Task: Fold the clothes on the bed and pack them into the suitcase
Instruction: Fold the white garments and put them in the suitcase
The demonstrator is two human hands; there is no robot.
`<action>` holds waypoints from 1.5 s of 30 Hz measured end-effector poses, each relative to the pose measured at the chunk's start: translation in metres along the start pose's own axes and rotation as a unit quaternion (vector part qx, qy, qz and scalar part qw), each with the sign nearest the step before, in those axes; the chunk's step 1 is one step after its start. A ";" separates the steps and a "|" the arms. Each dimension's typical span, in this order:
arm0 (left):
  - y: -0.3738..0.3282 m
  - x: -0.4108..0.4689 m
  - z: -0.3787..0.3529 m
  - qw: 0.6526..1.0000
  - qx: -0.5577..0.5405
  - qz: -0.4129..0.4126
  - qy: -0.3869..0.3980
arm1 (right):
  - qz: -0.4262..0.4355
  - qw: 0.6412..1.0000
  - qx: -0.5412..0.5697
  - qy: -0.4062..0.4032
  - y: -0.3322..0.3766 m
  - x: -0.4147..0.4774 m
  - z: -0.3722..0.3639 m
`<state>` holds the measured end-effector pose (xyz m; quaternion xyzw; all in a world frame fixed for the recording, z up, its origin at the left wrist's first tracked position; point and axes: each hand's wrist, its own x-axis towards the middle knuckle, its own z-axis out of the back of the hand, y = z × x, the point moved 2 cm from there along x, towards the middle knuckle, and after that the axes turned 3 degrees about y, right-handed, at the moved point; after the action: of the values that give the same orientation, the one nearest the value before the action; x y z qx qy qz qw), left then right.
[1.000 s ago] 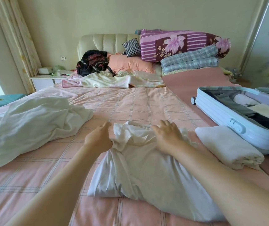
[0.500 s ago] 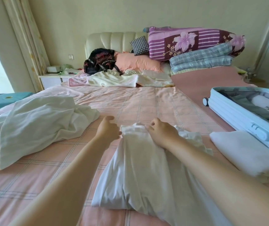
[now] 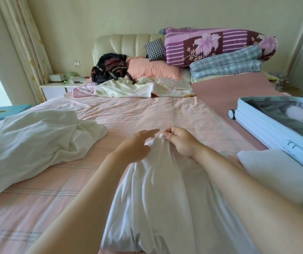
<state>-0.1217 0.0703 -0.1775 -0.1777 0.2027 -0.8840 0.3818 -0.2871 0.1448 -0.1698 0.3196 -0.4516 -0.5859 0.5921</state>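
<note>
A white garment (image 3: 158, 195) lies lengthwise on the pink checked bed (image 3: 147, 114) in front of me. My right hand (image 3: 181, 142) pinches its far end and lifts it off the sheet. My left hand (image 3: 137, 145) is beside it, fingers stretched out, touching the cloth's left side. An open light-blue suitcase (image 3: 268, 125) sits on the bed at the right with folded clothes inside. A folded white garment (image 3: 275, 173) lies against its near side. Another white garment (image 3: 33, 143) lies crumpled at the left.
At the head of the bed are a black backpack (image 3: 110, 68), a pink pillow (image 3: 154, 69), a loose blanket (image 3: 132, 89) and stacked quilts (image 3: 220, 52). A nightstand (image 3: 59, 87) and curtain (image 3: 24, 43) stand at the left.
My right hand went from flat on the garment to pinching its far end and raising it. My left hand opened its fingers beside it. The view shifted left.
</note>
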 end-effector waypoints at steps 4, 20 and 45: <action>-0.026 0.009 0.011 0.992 -0.105 0.069 -0.032 | 0.034 0.999 0.015 -0.022 0.014 -0.003 0.012; -0.009 0.007 0.000 0.995 -0.037 0.027 -0.084 | -0.060 0.928 -0.366 -0.014 -0.007 -0.030 0.041; 0.012 0.036 -0.019 0.961 0.113 0.236 -0.091 | -0.079 0.835 -0.521 -0.158 -0.059 -0.016 0.083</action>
<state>-0.1468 0.0402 -0.1935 -0.1606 0.1018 -0.7659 0.6142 -0.3855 0.1663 -0.1937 -0.0984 -0.1400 -0.8217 0.5437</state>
